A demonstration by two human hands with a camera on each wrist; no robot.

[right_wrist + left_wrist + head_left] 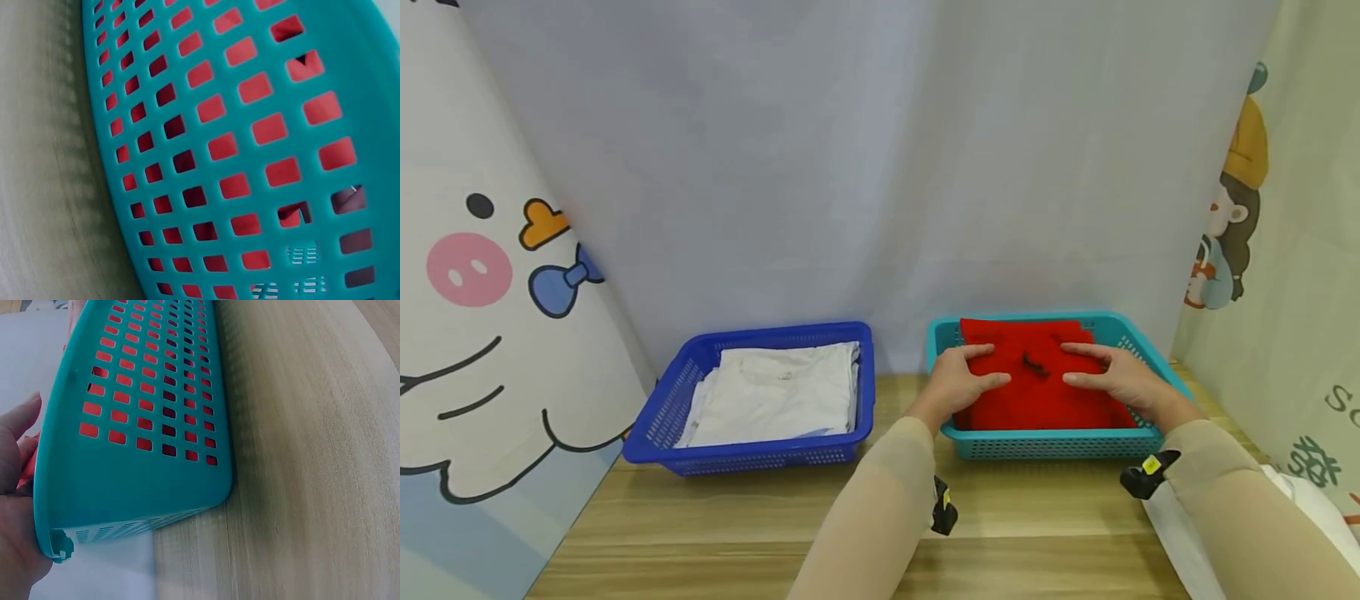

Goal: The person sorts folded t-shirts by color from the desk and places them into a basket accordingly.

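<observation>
Folded red cloth [1026, 404] with a dark mark in its middle lies in the teal basket [1052, 447]. My left hand [953, 387] rests at the cloth's left side, fingers extended and thumb pointing inward. Opposite it, my right hand [1133, 385] lies over the right side with its fingers also stretched toward the middle. In the left wrist view, part of the left hand [15, 506] shows behind the rim. The basket's perforated wall [206, 162] fills most of the right wrist view and largely hides the right hand; red shows through the holes.
A blue basket [760, 457] holding folded white cloth [775, 396] stands to the left on the wooden table [760, 517]. White material [1172, 533] lies under the right forearm. Curtains hang behind and at both sides.
</observation>
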